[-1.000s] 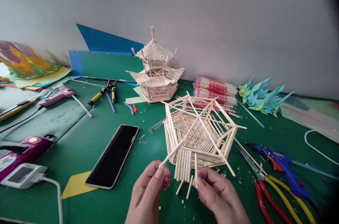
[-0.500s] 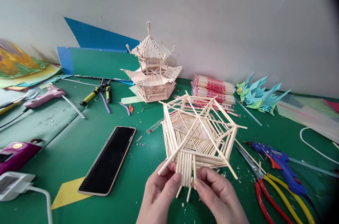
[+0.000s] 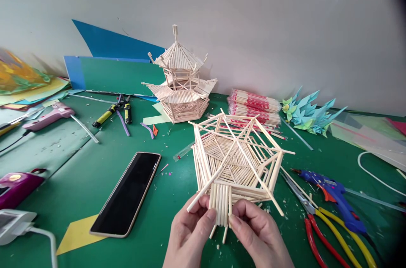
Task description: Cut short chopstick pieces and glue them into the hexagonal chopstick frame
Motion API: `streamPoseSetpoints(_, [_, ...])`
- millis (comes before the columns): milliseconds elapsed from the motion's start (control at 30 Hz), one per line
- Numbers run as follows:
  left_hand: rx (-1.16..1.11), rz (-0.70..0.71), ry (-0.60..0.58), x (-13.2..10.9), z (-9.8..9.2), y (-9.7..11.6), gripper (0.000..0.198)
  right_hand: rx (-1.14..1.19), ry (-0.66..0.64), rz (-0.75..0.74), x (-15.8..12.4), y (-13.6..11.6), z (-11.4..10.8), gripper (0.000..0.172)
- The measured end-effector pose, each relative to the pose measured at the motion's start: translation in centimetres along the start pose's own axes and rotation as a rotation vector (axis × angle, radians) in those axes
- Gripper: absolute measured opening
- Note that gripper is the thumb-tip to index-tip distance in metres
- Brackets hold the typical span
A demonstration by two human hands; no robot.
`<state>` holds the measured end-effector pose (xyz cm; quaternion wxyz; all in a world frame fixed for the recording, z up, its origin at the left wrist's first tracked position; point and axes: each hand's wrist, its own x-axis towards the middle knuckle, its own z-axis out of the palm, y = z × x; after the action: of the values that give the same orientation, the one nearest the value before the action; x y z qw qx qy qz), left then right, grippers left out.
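Observation:
A six-sided frame of thin wooden sticks (image 3: 236, 154) stands on the table in front of me, with long sticks crossing over its top. From its near side a short row of parallel sticks (image 3: 219, 206) slopes toward me, two longer stick ends poking out below. My left hand (image 3: 193, 230) is closed, thumb and fingers pinching the row's left edge. At the right edge, my right hand (image 3: 255, 230) pinches a single wooden stick (image 3: 230, 203), which lies against the row. The fingertips hide its lower end.
Behind stands a stick pagoda (image 3: 180, 77) beside bundled sticks (image 3: 253, 107) and blue folded paper (image 3: 312, 111). To the right lie a blue glue gun (image 3: 333, 192) and red-and-yellow-handled pliers (image 3: 317, 213). A phone (image 3: 127, 196), a pink glue gun (image 3: 49, 118) and wire strippers (image 3: 114, 111) lie left.
My right hand has moved slightly left, bringing its stick up against the row and closing the gap. My left hand keeps its pinch. The view has shifted slightly.

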<state>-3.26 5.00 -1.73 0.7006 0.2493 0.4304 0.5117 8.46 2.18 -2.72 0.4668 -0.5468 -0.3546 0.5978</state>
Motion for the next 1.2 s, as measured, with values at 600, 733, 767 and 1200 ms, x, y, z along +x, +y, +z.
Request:
streamPoseSetpoints(600, [0.031, -0.009, 0.005, -0.3, 0.2, 0.1, 0.012, -0.04, 0.019, -0.027, 0.1, -0.5, 0.1, 0.036])
streamPoseSetpoints(733, [0.038, 0.0, 0.019, -0.3, 0.3, 0.2, 0.011, -0.04, -0.009, -0.036, 0.3, -0.7, 0.0, 0.037])
streamPoseSetpoints(767, [0.04, -0.001, 0.02, -0.3, 0.3, 0.2, 0.012, -0.037, -0.016, -0.042, 0.3, -0.7, 0.0, 0.036])
streamPoseSetpoints(1200, [0.04, 0.01, -0.086, -0.3, 0.4, 0.1, 0.011, 0.027, -0.042, -0.041, 0.5, -0.7, -0.1, 0.033])
